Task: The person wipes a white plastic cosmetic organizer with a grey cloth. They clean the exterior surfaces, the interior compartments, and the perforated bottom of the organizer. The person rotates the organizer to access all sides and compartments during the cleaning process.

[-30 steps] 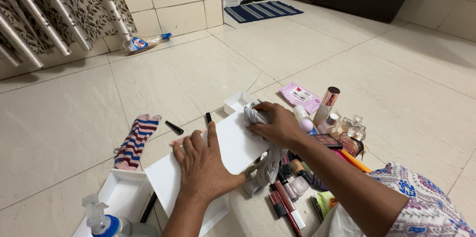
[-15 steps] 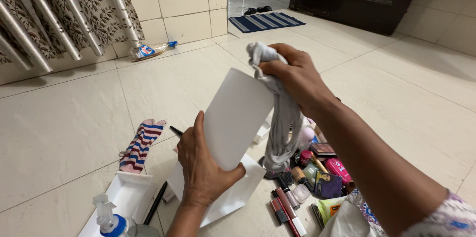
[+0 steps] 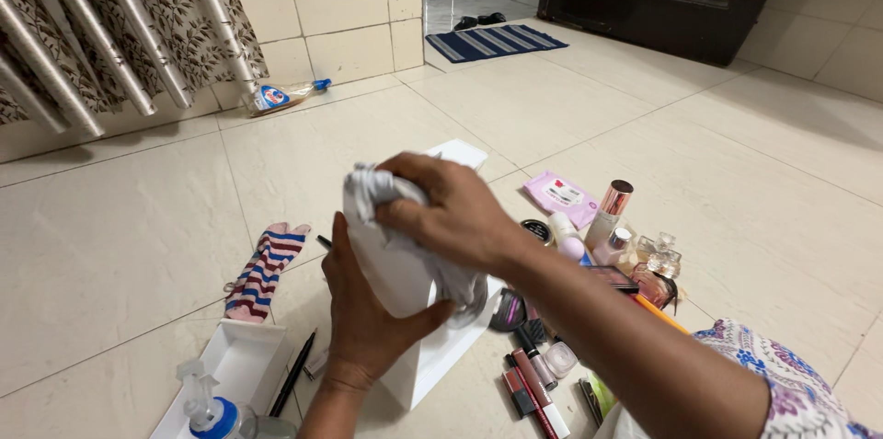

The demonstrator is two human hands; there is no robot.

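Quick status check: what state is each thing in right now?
left hand: gripping white box
right hand: pressing grey cloth on box
white box: held up, tilted
grey cloth: bunched
striped sock: flat on floor
white tray: open
plastic bottle: lying down

A striped sock (image 3: 263,270) lies on the tiled floor (image 3: 736,172). Beside it sit 1 black pen (image 3: 294,373) and a white tray (image 3: 235,367). A pink wipes packet (image 3: 561,197) lies near small cosmetic bottles (image 3: 612,214).

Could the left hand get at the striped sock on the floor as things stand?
Probably not right away: the left hand is gripping the white box, so it is occupied. The bare floor between it and the striped sock looks unobstructed, though.
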